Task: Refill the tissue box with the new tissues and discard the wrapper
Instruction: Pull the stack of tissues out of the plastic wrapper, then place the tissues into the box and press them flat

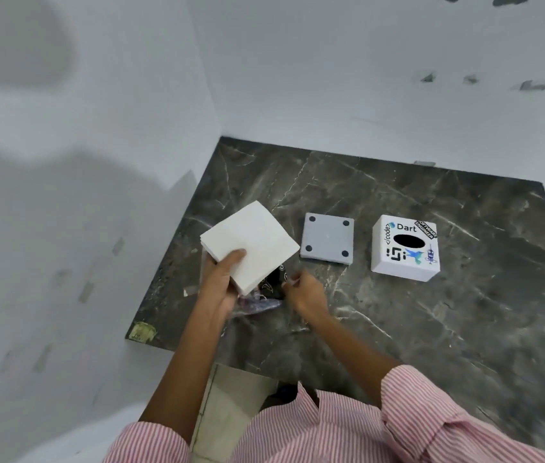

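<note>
My left hand (219, 282) grips a thick white stack of tissues (251, 243), raised above the dark marble counter (398, 312). Under the stack lies the clear plastic wrapper (264, 295) with black print, partly hidden by the tissues. My right hand (304, 292) pinches the wrapper's right edge. The white tissue box (404, 248), with stickers and a black oval slot on top, stands to the right. Its grey base plate (327, 242) with small dark feet at its corners lies upside down between the stack and the box.
White walls close the counter on the left and at the back. The counter's front edge runs near my body, with pale floor tiles (231, 396) below. A yellowish sticker (142, 331) sits at the counter's front left corner.
</note>
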